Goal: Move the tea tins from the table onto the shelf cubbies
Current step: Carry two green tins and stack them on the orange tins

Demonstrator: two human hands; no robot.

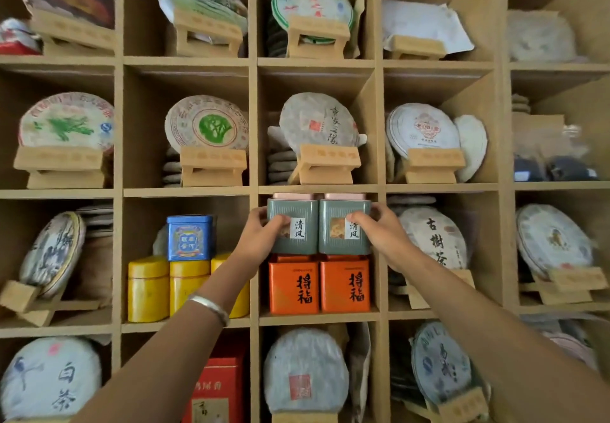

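Head view: our left hand (pixel 260 236) and right hand (pixel 374 229) clasp two grey-green tins (pixel 318 228), squaring them atop the orange tins (pixel 318 285) at the cubby's front edge.

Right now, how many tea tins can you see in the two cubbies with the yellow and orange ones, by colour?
Green tins: 2, one gripped by each hand
Orange tins: 2
Yellow tins: 3
Blue tin: 1
Total: 8
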